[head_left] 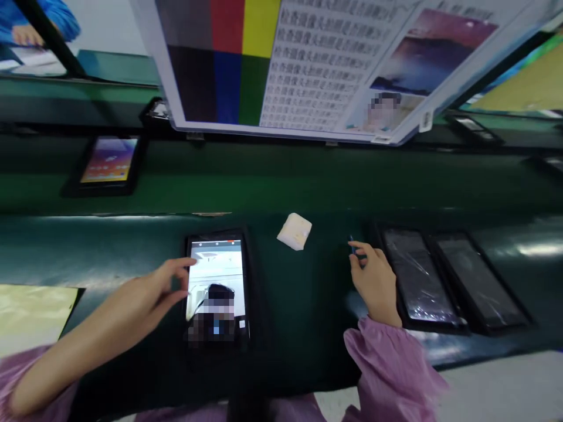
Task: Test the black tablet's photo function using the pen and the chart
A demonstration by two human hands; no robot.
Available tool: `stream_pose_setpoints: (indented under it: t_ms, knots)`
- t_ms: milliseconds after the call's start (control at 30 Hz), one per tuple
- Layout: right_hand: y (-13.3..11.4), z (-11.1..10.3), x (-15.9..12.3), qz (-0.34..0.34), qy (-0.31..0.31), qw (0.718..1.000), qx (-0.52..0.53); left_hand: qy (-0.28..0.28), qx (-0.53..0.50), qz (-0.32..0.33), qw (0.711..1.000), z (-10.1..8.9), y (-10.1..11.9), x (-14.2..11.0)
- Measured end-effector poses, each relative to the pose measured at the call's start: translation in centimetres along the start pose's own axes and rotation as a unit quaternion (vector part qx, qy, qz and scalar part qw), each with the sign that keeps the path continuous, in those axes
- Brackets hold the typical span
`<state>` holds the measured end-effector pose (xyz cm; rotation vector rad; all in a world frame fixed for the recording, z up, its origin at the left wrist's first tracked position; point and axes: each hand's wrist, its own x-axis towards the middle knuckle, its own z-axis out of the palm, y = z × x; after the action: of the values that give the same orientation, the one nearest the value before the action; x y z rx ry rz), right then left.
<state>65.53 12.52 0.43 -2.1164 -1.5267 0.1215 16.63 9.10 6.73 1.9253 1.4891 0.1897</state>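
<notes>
A tablet (pixel 215 275) lies lit on the green bench, its screen showing a camera view of a person. At its left edge is my left hand (pixel 169 284), with thumb and index finger apart and their tips over the edge of the screen. My right hand (pixel 373 278) rests farther right, thumb and fingers pinched around a small blue stick (pixel 350 243). Most of that stick is hidden by the fingers, so its kind is unclear. Between the hands, a little farther away, sits a whitish square pad (pixel 295 231).
Two dark tablets in film (pixel 420 275) lie right of my right hand. Another lit tablet (pixel 109 159) is on the far belt (pixel 264 176). A printed test chart (pixel 281 70) stands ahead. Yellow sheet (pixel 35 316) lies at left; a co-worker's hand (pixel 27 35) shows top left.
</notes>
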Motion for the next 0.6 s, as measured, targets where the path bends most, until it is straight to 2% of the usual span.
stream_pose_setpoints:
  t_ms: [67,133,233,333,400,467,533,600]
  knots:
    - [0.3,-0.3,0.0,0.004,-0.005,1.000,-0.010,-0.054,0.052,0.024,0.997,1.1,3.0,2.7]
    - [1.1,-0.8,-0.4,0.019,-0.015,1.000,-0.012,-0.077,0.118,0.031,0.990,2.0,4.7,4.7]
    - [2.3,-1.6,-1.2,0.039,-0.036,0.998,0.015,-0.079,0.171,0.025,0.982,3.0,5.3,5.5]
    - [2.5,-2.0,-2.0,0.054,-0.038,0.998,0.008,-0.054,0.155,0.019,0.986,3.2,4.6,5.2]
    - [2.0,-2.1,-2.2,0.060,-0.035,0.997,-0.021,-0.009,0.115,0.025,0.993,3.1,3.8,5.1]
    - [1.1,-2.1,-2.2,0.064,-0.039,0.996,-0.046,0.072,0.060,0.039,0.995,3.1,2.8,5.3]
    - [0.4,-2.1,-2.0,0.054,-0.050,0.995,-0.070,0.169,-0.007,0.047,0.984,3.3,1.7,5.6]
    - [0.0,-2.0,-1.6,0.039,-0.062,0.993,-0.097,0.232,-0.074,0.055,0.968,4.0,0.6,5.8]
